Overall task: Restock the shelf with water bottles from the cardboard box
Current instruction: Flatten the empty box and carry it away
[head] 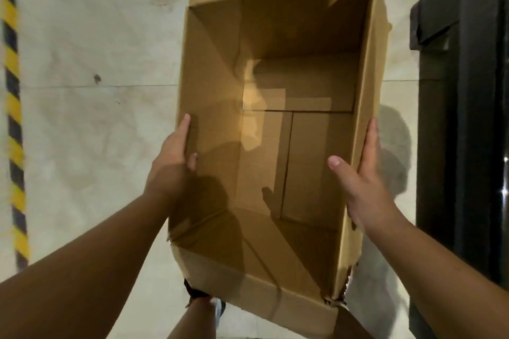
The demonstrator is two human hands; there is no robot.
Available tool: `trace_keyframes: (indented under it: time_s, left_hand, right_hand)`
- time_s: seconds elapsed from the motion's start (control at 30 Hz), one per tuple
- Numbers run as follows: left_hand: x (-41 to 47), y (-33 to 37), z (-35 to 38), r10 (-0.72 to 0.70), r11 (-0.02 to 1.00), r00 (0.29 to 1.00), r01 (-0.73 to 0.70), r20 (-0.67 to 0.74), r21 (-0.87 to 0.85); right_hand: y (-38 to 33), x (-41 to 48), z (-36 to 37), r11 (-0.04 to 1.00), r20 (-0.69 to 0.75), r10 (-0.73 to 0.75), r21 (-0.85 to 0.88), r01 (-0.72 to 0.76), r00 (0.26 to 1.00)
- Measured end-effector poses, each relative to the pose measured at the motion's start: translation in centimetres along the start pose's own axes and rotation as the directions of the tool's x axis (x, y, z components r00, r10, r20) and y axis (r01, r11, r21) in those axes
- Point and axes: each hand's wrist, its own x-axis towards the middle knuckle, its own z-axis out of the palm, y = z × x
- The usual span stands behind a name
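Note:
A large brown cardboard box fills the middle of the head view, its top open toward me. Nothing lies inside it; only the folded bottom flaps show. My left hand grips the box's left wall, fingers outside and thumb hooked over the rim to the inside. My right hand holds the right wall, fingers flat along the outside and thumb raised over the opening. The box is lifted off the floor between both hands. No water bottle and no shelf are in view.
Pale concrete floor lies below the box. A yellow-and-black hazard stripe runs along the left edge. A tall black structure stands at the right. My leg and shoe show under the box's near edge.

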Motion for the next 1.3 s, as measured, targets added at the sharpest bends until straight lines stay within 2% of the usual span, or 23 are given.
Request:
trace_keyframes:
  time_s: [0.07, 0.17, 0.27, 0.33, 0.37, 0.43, 0.5, 0.53, 0.57, 0.6, 0.67, 0.77, 0.87, 0.93, 1.0, 1.07, 1.13, 1.23, 1.3]
  left_hand:
    - [0.1, -0.4, -0.7, -0.054, 0.999, 0.998, 0.054, 0.026, -0.002]
    - [0.1, -1.4, -2.1, -0.054, 0.999, 0.993, 0.053, 0.104, 0.011]
    - [1.2, -1.9, -3.9, -0.155, 0.988, 0.964, 0.151, 0.216, 0.037]
    - [2.2, -0.5, -5.6, -0.168, 0.981, 0.969, 0.146, 0.181, 0.131]
    - [2.6, 1.2, -6.7, -0.134, 0.988, 0.978, 0.119, 0.159, 0.099]
    - [3.0, 5.8, -9.4, -0.039, 0.979, 0.985, 0.071, 0.168, -0.189]
    - [3.2, 11.1, -12.0, 0.075, 0.817, 0.973, 0.066, 0.219, -0.573]
    - [3.3, 13.5, -12.9, 0.119, 0.740, 0.962, 0.078, 0.245, -0.668]
    - [3.5, 15.5, -13.4, 0.147, 0.728, 0.957, 0.065, 0.249, -0.682]
    - [3.6, 17.1, -13.5, 0.169, 0.748, 0.960, 0.021, 0.222, -0.663]
    - [4.0, 18.4, -12.7, 0.142, 0.840, 0.987, -0.083, 0.069, -0.536]
    - [4.6, 16.1, -11.9, 0.082, 0.954, 0.978, -0.132, -0.190, -0.270]
    - [5.0, 13.6, -12.0, 0.135, 0.989, 0.956, -0.145, -0.262, -0.021]
    - [5.0, 13.3, -12.2, 0.245, 0.965, 0.943, -0.213, -0.226, 0.156]
    - [4.9, 13.6, -12.7, 0.216, 0.969, 0.958, -0.186, -0.191, 0.161]
    - [4.8, 13.9, -13.2, 0.075, 0.997, 0.973, -0.071, -0.218, 0.025]
    - [4.7, 14.6, -13.9, -0.045, 0.996, 0.976, 0.029, -0.212, -0.080]
    - [4.4, 15.8, -14.0, -0.102, 0.974, 0.985, 0.071, -0.139, -0.213]
    - [3.3, 16.2, -14.1, -0.054, 0.968, 0.990, 0.020, -0.128, -0.249]
  right_hand:
    - [-0.9, -0.6, 1.2, 0.999, -0.013, 0.003, -0.043, -0.003, 1.000]
    - [-2.9, -2.1, 2.9, 0.988, -0.011, -0.020, -0.151, 0.018, 1.000]
    - [-5.2, -3.5, 4.9, 0.968, -0.024, -0.010, -0.252, 0.003, 1.000]
    - [-7.0, -4.2, 6.5, 0.943, -0.035, 0.010, -0.331, -0.022, 0.999]
    - [-7.8, -4.6, 7.4, 0.926, -0.049, 0.031, -0.375, -0.047, 0.998]
    - [-9.5, -5.2, 9.0, 0.870, -0.077, 0.063, -0.484, -0.093, 0.995]
    - [-11.2, -5.7, 10.6, 0.815, -0.080, 0.073, -0.570, -0.106, 0.994]
    - [-11.9, -5.8, 11.4, 0.798, -0.067, 0.082, -0.594, -0.105, 0.994]
    - [-12.6, -6.0, 12.2, 0.787, -0.049, 0.091, -0.609, -0.102, 0.995]
    - [-13.2, -6.1, 13.0, 0.776, -0.027, 0.099, -0.624, -0.094, 0.995]
    - [-14.0, -6.3, 14.4, 0.747, 0.036, 0.074, -0.664, -0.031, 0.997]
    - [-13.1, -6.3, 14.9, 0.700, 0.255, -0.055, -0.680, 0.220, 0.965]
    - [-10.0, -5.4, 12.8, 0.602, 0.434, -0.191, -0.657, 0.455, 0.880]
    - [-7.7, -3.9, 10.8, 0.541, 0.444, -0.223, -0.684, 0.489, 0.868]
    - [-6.0, -2.2, 9.0, 0.588, 0.380, -0.164, -0.704, 0.399, 0.911]
    - [-4.6, -0.7, 7.5, 0.707, 0.253, -0.051, -0.675, 0.214, 0.966]
    - [-3.4, 0.5, 6.5, 0.821, 0.156, 0.033, -0.567, 0.062, 0.987]
    - [-3.0, 0.9, 5.7, 0.940, 0.221, 0.097, -0.339, -0.017, 0.970]
    - [-3.8, 0.6, 5.2, 0.986, 0.288, 0.025, -0.167, 0.024, 0.957]
